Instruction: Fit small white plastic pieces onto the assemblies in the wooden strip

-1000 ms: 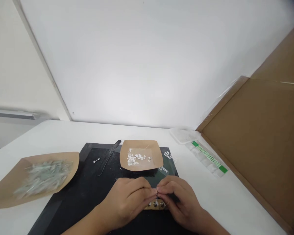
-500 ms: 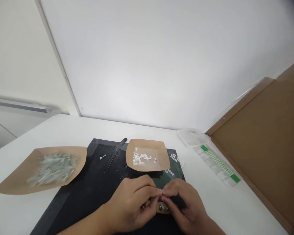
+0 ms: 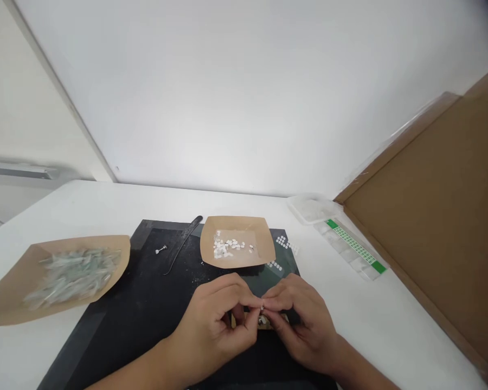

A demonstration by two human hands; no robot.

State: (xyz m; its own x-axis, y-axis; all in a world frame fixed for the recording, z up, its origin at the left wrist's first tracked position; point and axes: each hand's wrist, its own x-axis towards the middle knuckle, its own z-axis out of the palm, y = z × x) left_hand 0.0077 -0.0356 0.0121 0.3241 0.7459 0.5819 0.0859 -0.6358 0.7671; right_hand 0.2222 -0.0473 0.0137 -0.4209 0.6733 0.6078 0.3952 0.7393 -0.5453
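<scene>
My left hand [image 3: 223, 319] and my right hand [image 3: 307, 322] meet fingertip to fingertip over a black mat [image 3: 138, 330]. Both are closed in a pinch on a tiny shiny piece [image 3: 262, 307], too small to name. Just beneath the fingers lies a small tan tray or block [image 3: 283, 320] that carries shiny metal bits [image 3: 262, 320]; the fingers cover part of it. Past my hands stands a brown paper tray [image 3: 238, 263] with small white pieces [image 3: 223, 250] on a clear bag.
On the left, a larger paper tray [image 3: 8, 298] holds many clear packets [image 3: 73, 276]. A black file-like strip [image 3: 183, 244] and a small metal piece [image 3: 161, 249] lie on the mat. White dot stickers [image 3: 284, 242], a clear compartment box [image 3: 341, 246] and cardboard [image 3: 431, 216] are at right.
The view has shifted, so the table items sit slightly higher and further left. My hands stay pinched together, and the left fingers are a little more spread over the small tan tray or block.
</scene>
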